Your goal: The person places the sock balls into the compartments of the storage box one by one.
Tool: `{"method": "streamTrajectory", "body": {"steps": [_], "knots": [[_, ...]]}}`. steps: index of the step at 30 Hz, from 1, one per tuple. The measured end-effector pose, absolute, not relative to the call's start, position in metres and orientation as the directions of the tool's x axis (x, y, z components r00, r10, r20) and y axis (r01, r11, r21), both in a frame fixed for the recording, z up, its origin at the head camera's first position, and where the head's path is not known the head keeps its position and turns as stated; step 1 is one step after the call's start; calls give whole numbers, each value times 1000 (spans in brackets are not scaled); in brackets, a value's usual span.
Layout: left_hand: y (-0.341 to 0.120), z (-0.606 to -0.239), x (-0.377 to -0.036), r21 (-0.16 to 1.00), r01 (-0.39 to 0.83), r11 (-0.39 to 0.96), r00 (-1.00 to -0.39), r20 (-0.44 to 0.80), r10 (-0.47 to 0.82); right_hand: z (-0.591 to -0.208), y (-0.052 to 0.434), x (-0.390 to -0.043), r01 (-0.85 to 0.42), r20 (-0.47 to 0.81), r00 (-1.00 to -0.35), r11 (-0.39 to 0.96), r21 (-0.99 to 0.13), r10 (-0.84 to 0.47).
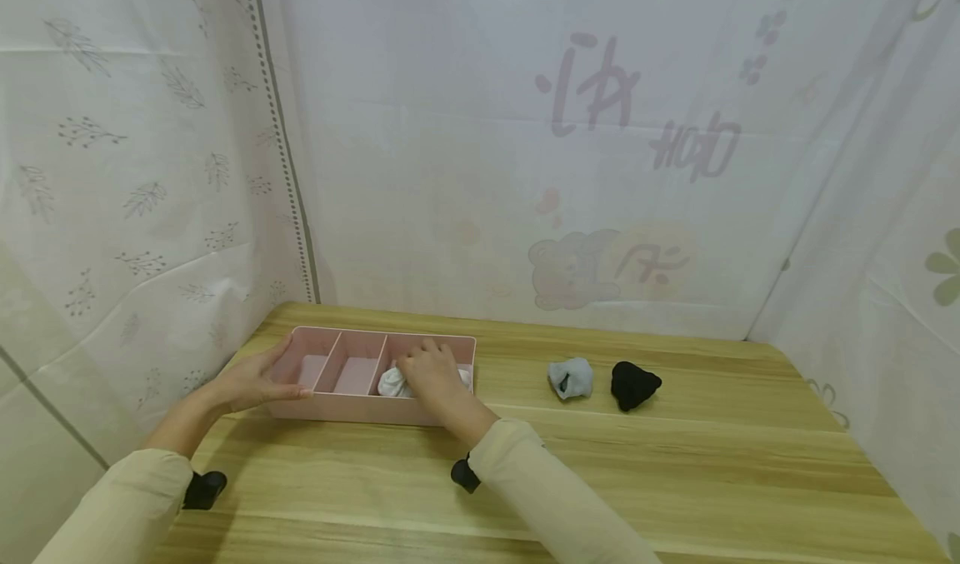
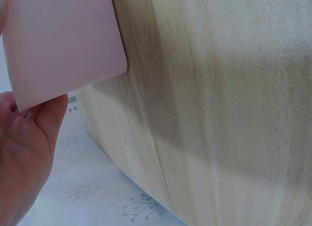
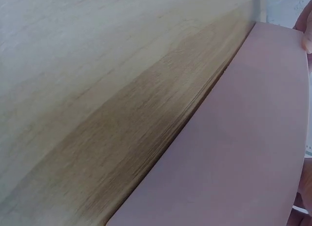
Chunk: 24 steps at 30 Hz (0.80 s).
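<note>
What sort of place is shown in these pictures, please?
Probably a small indoor work area screened off with cloth: pale printed curtains hang behind and on both sides of a wood-grain table, where a pink divided box stands.

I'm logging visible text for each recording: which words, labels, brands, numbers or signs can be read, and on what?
No text reads clearly enough to quote.
Back cloth, large upper characters: too faint and stylised.
Same cloth, smaller lettering below right: too distorted.
Same cloth, character beside the bear print: too faint.
Pink box, gray bundle, black bundle: no text visible.
</note>
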<state>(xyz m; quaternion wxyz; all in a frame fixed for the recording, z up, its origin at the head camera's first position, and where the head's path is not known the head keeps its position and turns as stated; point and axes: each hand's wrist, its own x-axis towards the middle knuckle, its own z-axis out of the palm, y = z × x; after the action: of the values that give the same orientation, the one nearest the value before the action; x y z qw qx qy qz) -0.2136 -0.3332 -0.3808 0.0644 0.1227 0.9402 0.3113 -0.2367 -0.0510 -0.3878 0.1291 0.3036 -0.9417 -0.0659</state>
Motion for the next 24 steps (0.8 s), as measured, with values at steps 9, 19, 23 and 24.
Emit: {"method": "streamTrajectory", "body": {"steps": [9, 19, 23, 24], "knots": [[-333, -382, -214, 617, 182, 766, -962, -50, 268, -389, -53, -235, -531, 188, -797, 814, 237, -574], [-334, -381, -214, 619, 182, 764, -961, -51, 270, -387, -54, -234, -534, 190, -792, 809, 245, -580], [-334, -381, -213, 634, 177, 752, -960, -57, 274, -387, -54, -233, -534, 164, -799, 808, 247, -578], [-334, -381, -213, 635, 178, 752, -960, -57, 275, -387, -54, -233, -534, 156, -801, 808, 248, -577]]}}
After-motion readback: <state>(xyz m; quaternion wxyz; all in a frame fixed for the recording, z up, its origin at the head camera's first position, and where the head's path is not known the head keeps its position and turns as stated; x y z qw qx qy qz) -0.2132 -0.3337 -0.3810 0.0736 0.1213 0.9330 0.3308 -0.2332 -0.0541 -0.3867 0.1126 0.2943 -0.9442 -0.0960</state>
